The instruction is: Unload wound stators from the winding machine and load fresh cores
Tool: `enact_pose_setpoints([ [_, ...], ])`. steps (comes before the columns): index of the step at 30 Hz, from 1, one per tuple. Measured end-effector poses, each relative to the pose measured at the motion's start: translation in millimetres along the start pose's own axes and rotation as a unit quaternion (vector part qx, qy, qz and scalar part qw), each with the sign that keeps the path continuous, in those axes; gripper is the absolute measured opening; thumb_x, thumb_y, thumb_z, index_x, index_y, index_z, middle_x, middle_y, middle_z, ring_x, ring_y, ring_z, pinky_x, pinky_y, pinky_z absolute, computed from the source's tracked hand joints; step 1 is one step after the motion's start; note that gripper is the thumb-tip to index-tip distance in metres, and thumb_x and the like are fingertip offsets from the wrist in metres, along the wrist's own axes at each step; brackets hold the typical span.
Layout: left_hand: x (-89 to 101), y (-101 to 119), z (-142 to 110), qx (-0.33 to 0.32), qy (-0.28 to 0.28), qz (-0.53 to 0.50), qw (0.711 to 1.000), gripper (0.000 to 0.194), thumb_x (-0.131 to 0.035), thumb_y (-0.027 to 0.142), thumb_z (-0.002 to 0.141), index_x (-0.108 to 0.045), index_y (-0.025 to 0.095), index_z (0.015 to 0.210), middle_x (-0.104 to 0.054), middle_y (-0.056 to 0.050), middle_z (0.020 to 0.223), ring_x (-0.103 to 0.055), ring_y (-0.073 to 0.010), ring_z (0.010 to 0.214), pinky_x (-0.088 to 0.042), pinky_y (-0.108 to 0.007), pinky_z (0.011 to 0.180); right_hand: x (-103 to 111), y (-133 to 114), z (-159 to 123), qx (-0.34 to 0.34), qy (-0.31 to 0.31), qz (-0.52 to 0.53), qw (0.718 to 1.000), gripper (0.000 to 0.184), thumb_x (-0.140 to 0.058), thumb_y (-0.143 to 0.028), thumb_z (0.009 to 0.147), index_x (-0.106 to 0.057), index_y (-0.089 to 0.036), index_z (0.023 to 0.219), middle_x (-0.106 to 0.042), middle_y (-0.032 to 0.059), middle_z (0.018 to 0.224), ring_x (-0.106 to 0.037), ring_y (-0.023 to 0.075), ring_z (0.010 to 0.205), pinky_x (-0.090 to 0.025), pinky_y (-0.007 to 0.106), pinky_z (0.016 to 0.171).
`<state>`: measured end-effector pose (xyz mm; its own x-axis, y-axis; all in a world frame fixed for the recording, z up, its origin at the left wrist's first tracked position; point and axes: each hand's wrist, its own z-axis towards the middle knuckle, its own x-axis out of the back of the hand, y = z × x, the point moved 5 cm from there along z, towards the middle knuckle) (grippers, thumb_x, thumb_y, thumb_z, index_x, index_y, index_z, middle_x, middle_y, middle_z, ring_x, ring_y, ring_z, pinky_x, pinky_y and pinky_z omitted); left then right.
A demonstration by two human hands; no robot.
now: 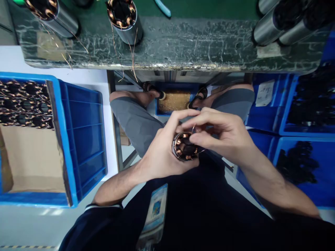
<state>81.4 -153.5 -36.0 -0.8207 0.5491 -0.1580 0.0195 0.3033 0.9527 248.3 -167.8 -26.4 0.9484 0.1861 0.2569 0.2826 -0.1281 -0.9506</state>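
My left hand is wrapped round a motor stator, a metal cylinder with copper coils and a black core, held over my lap with its wound end facing up. Above its rim, my right hand is closed, thumb and fingers pinched at a thin copper wire. The right thumb covers part of the coils. Two similar stators stand at the back of the bench: one stator near its middle and another stator at the left, both with loose wire ends trailing.
The green bench has a worn front edge. Bare metal cylinders lie at its right. A blue crate at left holds rows of wound cores and cardboard. Blue bins with black parts stand at right. A light-blue handle lies at the back.
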Motion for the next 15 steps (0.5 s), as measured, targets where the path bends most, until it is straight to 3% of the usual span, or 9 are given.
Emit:
enact_pose_setpoints([
  [3, -5.7, -8, -6, 0.018, 0.006, 0.009, 1.000, 0.081, -0.094, 0.029, 0.076, -0.050, 0.030, 0.144, -0.076, 0.000, 0.100, -0.076, -0.0211, 0.086, -0.060, -0.036, 0.081, -3, -3, 0, 0.015, 0.028, -0.042, 0.999, 0.012, -0.077, -0.037, 0.098, -0.082, -0.027, 0.095, -0.074, 0.0007, 0.087, -0.067, 0.0152, 0.073, -0.052, 0.028, 0.064],
  [5, -5.2, -18, -9, -0.005, 0.039, 0.002, 0.999, 0.076, -0.094, 0.029, 0.076, -0.050, 0.030, 0.138, -0.076, 0.002, 0.093, -0.075, -0.0189, 0.081, -0.059, -0.033, 0.077, -1, -3, -8, 0.023, 0.070, -0.073, 0.995, 0.009, -0.076, -0.034, 0.099, -0.081, -0.028, 0.095, -0.075, -0.0005, 0.084, -0.067, 0.0148, 0.067, -0.053, 0.029, 0.063],
  [9, -4.1, -27, -19, -0.171, 0.095, 0.006, 0.981, 0.056, -0.095, 0.028, 0.070, -0.059, 0.028, 0.113, -0.073, 0.003, 0.088, -0.071, -0.0163, 0.074, -0.057, -0.032, 0.071, -1, -3, -20, 0.046, 0.065, -0.086, 0.993, 0.002, -0.079, -0.030, 0.097, -0.079, -0.029, 0.097, -0.076, -0.0016, 0.081, -0.066, 0.0142, 0.061, -0.052, 0.029, 0.058],
  [11, -1.0, -25, -22, -0.223, 0.114, 0.031, 0.968, 0.050, -0.093, 0.026, 0.068, -0.063, 0.027, 0.107, -0.072, 0.002, 0.088, -0.070, -0.0161, 0.073, -0.055, -0.032, 0.068, 4, -3, -21, 0.046, 0.056, -0.090, 0.993, 0.002, -0.080, -0.032, 0.097, -0.080, -0.030, 0.097, -0.075, -0.0012, 0.079, -0.066, 0.0147, 0.059, -0.052, 0.029, 0.057],
  [15, 11.1, -12, -18, -0.200, 0.122, 0.091, 0.968, 0.038, -0.087, 0.027, 0.070, -0.064, 0.024, 0.100, -0.069, -0.001, 0.087, -0.065, -0.0175, 0.077, -0.053, -0.035, 0.071, 32, -13, -25, 0.045, 0.141, -0.115, 0.982, 0.010, -0.087, -0.031, 0.091, -0.083, -0.033, 0.100, -0.078, 0.0019, 0.091, -0.072, 0.0186, 0.075, -0.058, 0.032, 0.068],
])
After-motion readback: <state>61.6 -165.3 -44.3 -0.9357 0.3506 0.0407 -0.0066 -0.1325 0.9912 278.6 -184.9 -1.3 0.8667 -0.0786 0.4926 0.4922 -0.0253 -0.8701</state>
